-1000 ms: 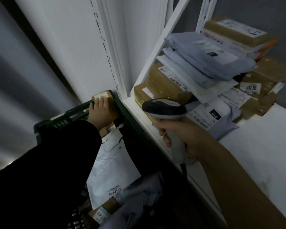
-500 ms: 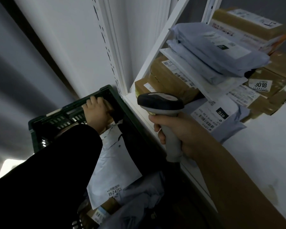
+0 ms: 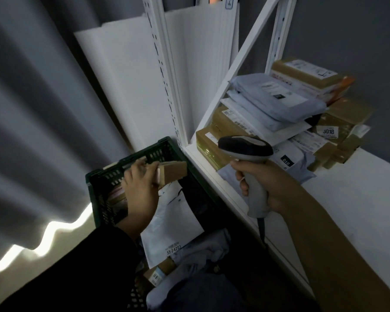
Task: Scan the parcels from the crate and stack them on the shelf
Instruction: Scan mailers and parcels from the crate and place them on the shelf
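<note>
Left hand (image 3: 142,188) grips small brown box (image 3: 172,171) over green crate (image 3: 99,181), frame centre; right hand (image 3: 263,179) grips scanner (image 3: 245,147) beside shelf (image 3: 347,199)

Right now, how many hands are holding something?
2. The left hand grips a small cardboard box over the crate; the right hand grips the scanner beside the shelf.
</note>
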